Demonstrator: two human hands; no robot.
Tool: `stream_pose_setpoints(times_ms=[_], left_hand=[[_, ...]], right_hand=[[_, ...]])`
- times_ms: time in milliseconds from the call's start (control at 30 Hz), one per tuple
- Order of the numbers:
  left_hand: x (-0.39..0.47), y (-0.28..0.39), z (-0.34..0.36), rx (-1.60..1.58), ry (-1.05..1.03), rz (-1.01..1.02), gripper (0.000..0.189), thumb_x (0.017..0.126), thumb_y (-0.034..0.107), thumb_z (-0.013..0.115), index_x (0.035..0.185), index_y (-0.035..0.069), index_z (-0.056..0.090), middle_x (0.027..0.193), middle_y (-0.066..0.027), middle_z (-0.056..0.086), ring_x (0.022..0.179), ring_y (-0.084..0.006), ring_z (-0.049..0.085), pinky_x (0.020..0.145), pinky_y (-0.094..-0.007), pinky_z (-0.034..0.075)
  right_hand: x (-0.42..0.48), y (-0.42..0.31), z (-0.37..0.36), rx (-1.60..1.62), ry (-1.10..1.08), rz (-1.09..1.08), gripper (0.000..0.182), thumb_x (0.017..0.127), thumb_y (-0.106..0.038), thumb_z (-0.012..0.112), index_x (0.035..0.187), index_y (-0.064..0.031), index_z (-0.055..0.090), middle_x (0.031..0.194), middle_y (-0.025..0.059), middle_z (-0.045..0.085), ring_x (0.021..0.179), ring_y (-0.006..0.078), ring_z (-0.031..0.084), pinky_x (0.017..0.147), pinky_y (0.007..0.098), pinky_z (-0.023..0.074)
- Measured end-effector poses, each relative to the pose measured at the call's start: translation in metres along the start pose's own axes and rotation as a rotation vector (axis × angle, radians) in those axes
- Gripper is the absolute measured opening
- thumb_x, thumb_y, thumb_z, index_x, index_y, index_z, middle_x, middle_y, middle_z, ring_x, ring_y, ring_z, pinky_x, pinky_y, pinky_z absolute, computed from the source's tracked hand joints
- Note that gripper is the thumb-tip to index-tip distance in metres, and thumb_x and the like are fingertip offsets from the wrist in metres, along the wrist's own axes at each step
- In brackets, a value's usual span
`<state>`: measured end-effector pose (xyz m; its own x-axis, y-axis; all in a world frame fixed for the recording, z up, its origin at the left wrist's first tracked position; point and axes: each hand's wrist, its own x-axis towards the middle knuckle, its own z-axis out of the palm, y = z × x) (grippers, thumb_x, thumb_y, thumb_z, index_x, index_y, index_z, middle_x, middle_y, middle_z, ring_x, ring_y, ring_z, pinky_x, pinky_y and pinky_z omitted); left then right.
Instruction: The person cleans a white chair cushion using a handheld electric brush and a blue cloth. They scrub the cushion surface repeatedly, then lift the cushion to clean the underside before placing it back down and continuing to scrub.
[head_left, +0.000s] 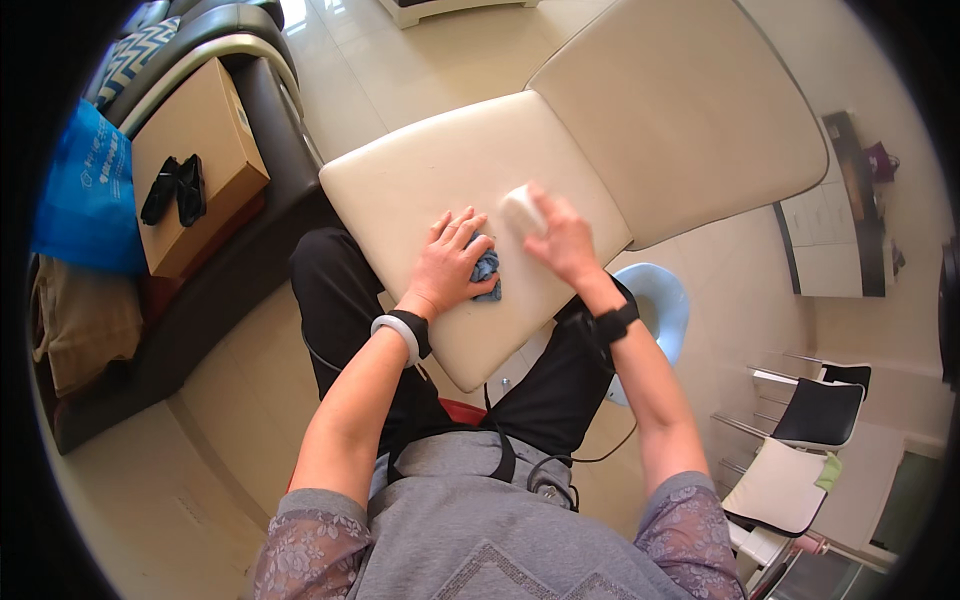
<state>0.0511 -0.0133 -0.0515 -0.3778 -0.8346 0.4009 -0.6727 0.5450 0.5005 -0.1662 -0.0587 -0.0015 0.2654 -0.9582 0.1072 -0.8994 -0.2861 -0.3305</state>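
A cream upholstered chair with a padded seat (465, 157) and backrest (675, 112) stands before me. On the seat lies my left hand (454, 262), its fingers spread and its thumb over a crumpled blue cloth (486, 271). My right hand (561, 234), slightly blurred, grips a white block, probably a sponge (523, 210), at the seat surface to the right of the cloth. The sponge and cloth are apart. The palm side of both hands is hidden.
At the left, a cardboard box (191, 150) with black objects on top rests on a dark sofa edge beside a blue bag (90, 195). A light-blue basin (671, 300) is on the floor right of my knee. Other chairs (784, 487) stand at the lower right.
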Motion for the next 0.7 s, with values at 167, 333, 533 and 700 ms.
stream_pose_setpoints(times_ms=[167, 333, 533, 700], left_hand=[[0.003, 0.0, 0.0, -0.002, 0.01, -0.004, 0.036, 0.074, 0.032, 0.077, 0.101, 0.014, 0.062, 0.137, -0.0082, 0.054, 0.138, -0.0296, 0.045, 0.118, -0.0493, 0.03], [-0.001, -0.002, 0.002, 0.0, 0.02, -0.012, 0.036, 0.074, 0.032, 0.077, 0.101, 0.015, 0.062, 0.136, -0.0083, 0.054, 0.138, -0.0301, 0.045, 0.118, -0.0494, 0.03], [0.0, -0.004, 0.002, 0.007, 0.011, -0.007, 0.036, 0.074, 0.032, 0.077, 0.102, 0.015, 0.062, 0.136, -0.0084, 0.055, 0.138, -0.0304, 0.045, 0.117, -0.0502, 0.03], [0.001, -0.003, 0.002, 0.018, 0.009, -0.006, 0.037, 0.074, 0.031, 0.077, 0.102, 0.015, 0.062, 0.136, -0.0084, 0.055, 0.138, -0.0302, 0.045, 0.117, -0.0503, 0.03]], right_hand=[[0.018, 0.027, -0.009, -0.11, 0.067, 0.258, 0.081, 0.07, -0.016, 0.08, 0.143, -0.0284, 0.049, 0.102, 0.0197, 0.06, 0.085, 0.0418, 0.068, 0.077, 0.0474, 0.0578], [-0.004, 0.002, -0.008, -0.163, -0.06, -0.135, 0.079, 0.071, -0.016, 0.079, 0.143, -0.0238, 0.049, 0.101, 0.0198, 0.061, 0.077, 0.04, 0.069, 0.07, 0.0462, 0.0583], [0.004, 0.003, -0.01, -0.141, -0.052, -0.057, 0.077, 0.071, -0.016, 0.079, 0.142, -0.0241, 0.049, 0.103, 0.0193, 0.061, 0.076, 0.0392, 0.069, 0.07, 0.0464, 0.0584], [0.022, 0.017, -0.014, -0.2, 0.034, 0.189, 0.079, 0.071, -0.018, 0.08, 0.143, -0.0262, 0.048, 0.102, 0.0196, 0.059, 0.079, 0.0395, 0.068, 0.073, 0.0465, 0.0586]])
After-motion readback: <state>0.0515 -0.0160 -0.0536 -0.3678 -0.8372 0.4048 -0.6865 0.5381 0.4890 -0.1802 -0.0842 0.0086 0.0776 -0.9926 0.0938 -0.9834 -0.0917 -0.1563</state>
